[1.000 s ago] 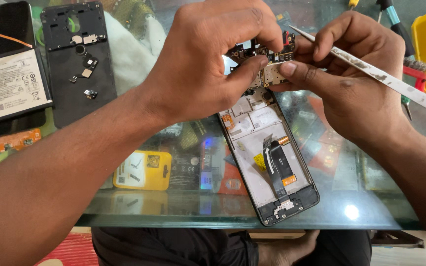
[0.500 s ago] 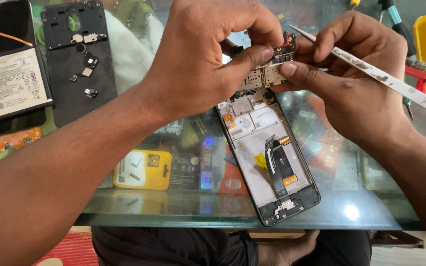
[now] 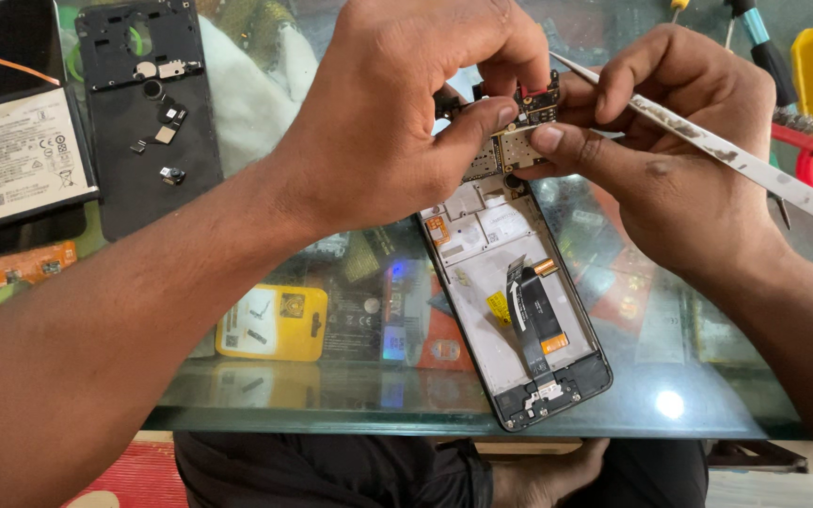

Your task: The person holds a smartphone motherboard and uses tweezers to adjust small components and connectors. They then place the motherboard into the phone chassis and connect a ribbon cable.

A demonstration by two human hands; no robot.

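above the opened phone frame (image 3: 519,320), both hands, left hand (image 3: 406,122) and right hand (image 3: 679,150), pinch the circuit board (image 3: 519,132); lifting it evenly should spare the flex cable (image 3: 534,310).

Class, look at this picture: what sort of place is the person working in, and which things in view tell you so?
Probably a phone repair bench. An opened phone lies on a glass counter, both hands hold its circuit board, and a removed battery and back cover lie alongside.

The left hand (image 3: 406,122) hides most of the circuit board (image 3: 519,132); the tweezers' (image 3: 736,160) tips are cut off
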